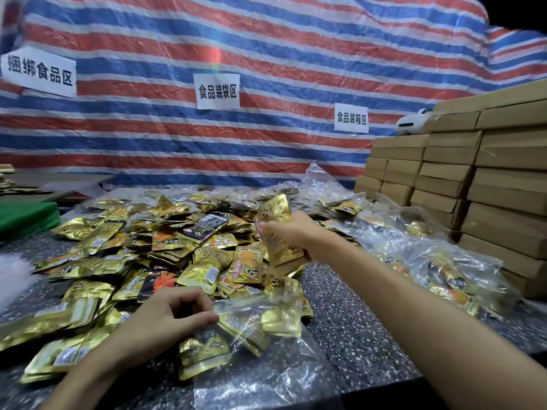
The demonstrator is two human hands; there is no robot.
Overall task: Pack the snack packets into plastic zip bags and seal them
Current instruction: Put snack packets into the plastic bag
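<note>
Pinching the open mouth of a clear zip bag (266, 316), the left hand (165, 321) has its thumb and curled fingers closed on the bag's upper edge. The bag lies on the speckled table (349, 321) near the front edge, with several gold packets already inside. Farther back, the right hand (288, 232) is raised over the heap, its fingers wrapped round a small bunch of gold snack packets (275, 210). A loose pile of packets (165, 247) covers the table's middle and left. Filled plastic bags (444, 270) lie to the right, beside stacked cardboard boxes (488, 179). Behind hangs a striped tarp (266, 39) bearing paper signs (217, 91).
</note>
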